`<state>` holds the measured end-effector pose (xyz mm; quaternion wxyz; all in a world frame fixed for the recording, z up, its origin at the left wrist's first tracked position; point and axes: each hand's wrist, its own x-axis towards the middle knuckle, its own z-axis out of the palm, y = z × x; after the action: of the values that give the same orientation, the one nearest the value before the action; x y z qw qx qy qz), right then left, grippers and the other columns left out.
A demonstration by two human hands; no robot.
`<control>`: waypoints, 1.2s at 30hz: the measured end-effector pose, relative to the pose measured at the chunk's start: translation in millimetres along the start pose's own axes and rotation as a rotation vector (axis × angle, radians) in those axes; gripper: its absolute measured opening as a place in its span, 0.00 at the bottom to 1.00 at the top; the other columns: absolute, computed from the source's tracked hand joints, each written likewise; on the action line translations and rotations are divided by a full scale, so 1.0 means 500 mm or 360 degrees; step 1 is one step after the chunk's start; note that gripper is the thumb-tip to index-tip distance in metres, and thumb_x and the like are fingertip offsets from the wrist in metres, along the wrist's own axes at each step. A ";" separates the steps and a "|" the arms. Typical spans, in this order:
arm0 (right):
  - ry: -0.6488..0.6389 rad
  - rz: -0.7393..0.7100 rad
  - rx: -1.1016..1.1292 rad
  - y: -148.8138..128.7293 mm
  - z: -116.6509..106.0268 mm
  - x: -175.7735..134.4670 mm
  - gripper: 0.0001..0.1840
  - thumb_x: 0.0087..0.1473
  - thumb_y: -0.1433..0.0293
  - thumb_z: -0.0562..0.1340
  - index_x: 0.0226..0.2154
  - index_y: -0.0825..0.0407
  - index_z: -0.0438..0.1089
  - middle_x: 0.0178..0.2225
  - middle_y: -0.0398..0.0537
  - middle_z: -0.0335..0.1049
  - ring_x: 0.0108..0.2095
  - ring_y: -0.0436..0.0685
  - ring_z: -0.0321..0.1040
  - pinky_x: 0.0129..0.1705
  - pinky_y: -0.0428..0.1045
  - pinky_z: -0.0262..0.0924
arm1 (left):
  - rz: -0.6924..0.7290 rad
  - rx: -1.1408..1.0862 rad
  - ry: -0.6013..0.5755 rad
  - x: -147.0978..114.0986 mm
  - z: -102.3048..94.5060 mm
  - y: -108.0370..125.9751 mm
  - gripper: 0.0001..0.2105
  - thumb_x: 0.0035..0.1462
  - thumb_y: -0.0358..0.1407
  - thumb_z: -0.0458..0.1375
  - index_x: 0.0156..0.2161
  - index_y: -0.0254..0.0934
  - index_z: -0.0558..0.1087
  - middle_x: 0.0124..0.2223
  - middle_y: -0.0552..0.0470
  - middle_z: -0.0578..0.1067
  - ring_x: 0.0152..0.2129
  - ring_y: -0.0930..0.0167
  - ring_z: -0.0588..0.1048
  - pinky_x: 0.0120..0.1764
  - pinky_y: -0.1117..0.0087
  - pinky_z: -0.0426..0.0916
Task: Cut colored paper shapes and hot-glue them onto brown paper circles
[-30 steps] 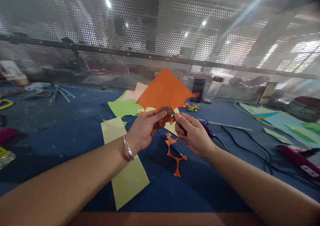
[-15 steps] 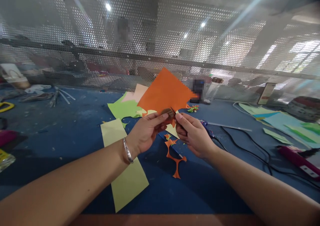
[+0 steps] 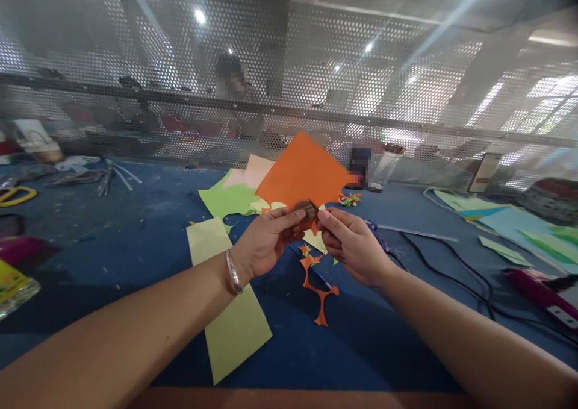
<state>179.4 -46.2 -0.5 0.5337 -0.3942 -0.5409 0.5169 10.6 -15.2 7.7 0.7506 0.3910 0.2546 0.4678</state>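
Observation:
My left hand (image 3: 273, 237), with a silver bangle at its wrist, is closed on a sheet of orange paper (image 3: 302, 171). Its thumb presses a small round brown disc (image 3: 307, 212) against the sheet's lower edge, which is cut in curves. On the other side, my right hand (image 3: 350, 240) pinches a thin dark pointed tool (image 3: 315, 208) whose tip meets the disc's edge; most of it is hidden in the fingers. Below the hands lies a curved orange paper offcut (image 3: 321, 303). A pale yellow sheet (image 3: 237, 337) rests under my left forearm.
Green paper (image 3: 221, 198) and pink paper (image 3: 257, 169) lie behind the hands. Black cables (image 3: 451, 276), a magenta power strip (image 3: 537, 288) and blue paper sheets (image 3: 506, 225) are at right. Yellow-handled scissors (image 3: 20, 195) lie at left. A perforated metal screen (image 3: 316, 65) stands behind.
The whole view has shifted slightly, so things sit a little lower and further right. Both hands keep their grip; the dark tip at the disc's edge shows less.

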 end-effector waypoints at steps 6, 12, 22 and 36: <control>-0.0039 0.0021 -0.0018 0.002 -0.008 0.006 0.22 0.58 0.51 0.65 0.28 0.50 0.63 0.17 0.31 0.44 0.17 0.43 0.37 0.18 0.43 0.32 | -0.0024 0.0022 0.0017 0.004 -0.003 0.003 0.02 0.57 0.28 0.66 0.36 0.33 0.80 0.37 0.50 0.81 0.33 0.75 0.78 0.39 0.73 0.69; -0.0052 0.0044 -0.0022 0.002 -0.011 0.004 0.22 0.59 0.52 0.64 0.28 0.50 0.63 0.18 0.32 0.44 0.17 0.43 0.37 0.18 0.43 0.32 | -0.0023 0.0025 -0.0006 0.006 -0.006 0.002 0.03 0.56 0.27 0.66 0.37 0.32 0.81 0.38 0.49 0.81 0.32 0.75 0.78 0.39 0.73 0.71; -0.0100 0.0064 -0.0036 0.002 -0.023 0.010 0.23 0.58 0.52 0.66 0.26 0.51 0.62 0.18 0.31 0.42 0.17 0.43 0.35 0.17 0.43 0.31 | 0.0078 0.0235 0.0022 0.010 -0.011 0.001 0.07 0.53 0.31 0.69 0.39 0.32 0.81 0.40 0.48 0.81 0.33 0.74 0.77 0.37 0.73 0.71; -0.0091 0.0321 -0.0135 -0.011 -0.020 -0.001 0.23 0.61 0.51 0.62 0.28 0.51 0.63 0.16 0.31 0.45 0.15 0.42 0.37 0.16 0.41 0.33 | 0.0297 0.0481 0.0261 0.025 -0.017 0.008 0.07 0.48 0.32 0.68 0.34 0.33 0.79 0.33 0.48 0.79 0.26 0.74 0.74 0.21 0.76 0.55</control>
<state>189.8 -45.9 3.6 0.4462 -0.4540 -0.5349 0.5556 7.4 0.4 6.1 0.6134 0.4818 0.3449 0.5221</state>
